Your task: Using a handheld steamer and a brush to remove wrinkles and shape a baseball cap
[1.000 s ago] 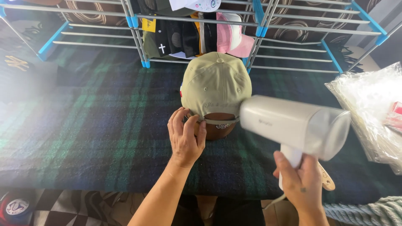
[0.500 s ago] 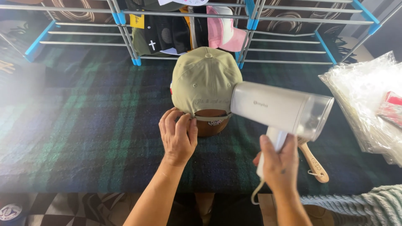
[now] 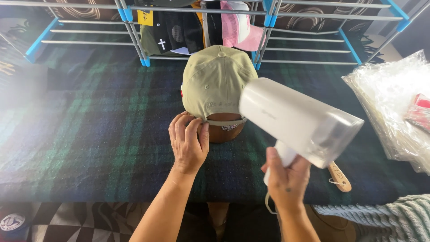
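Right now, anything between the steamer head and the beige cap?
Nothing visible. The right hand holds the white handheld steamer just right of the beige cap, its front end at the cap's rear edge. The left hand grips the cap's back rim, left of the steamer.

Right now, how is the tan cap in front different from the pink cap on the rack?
The tan fabric baseball cap sits alone on a brown rounded form, with the left hand at its rear edge; the pink-and-white cap hangs packed among others on the metal rack. The tan cap shows whole; the pink cap is partly hidden. Both are caps.
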